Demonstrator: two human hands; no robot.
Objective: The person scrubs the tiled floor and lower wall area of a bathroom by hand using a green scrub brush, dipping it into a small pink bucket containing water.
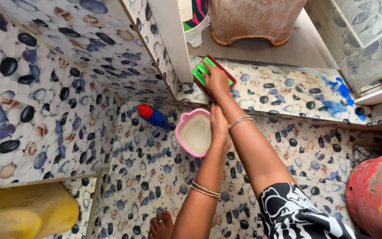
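Pebble-tiled step (288, 95), green scrub brush (200, 73) under right hand (216, 82), angled up-right

Single head-worn view, looking steeply down from above the person's own arms onto a pebble-patterned tiled step (284, 95) and floor (155, 177). Close range: both forearms fill the centre, a tiled wall (32, 88) closing the left edge.

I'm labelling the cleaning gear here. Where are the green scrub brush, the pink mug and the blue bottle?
green scrub brush (199, 71): head view, bare green top left of the right hand.
pink mug (195, 132): head view, its pale inside.
blue bottle (158, 118): head view, blue body below the red cap.
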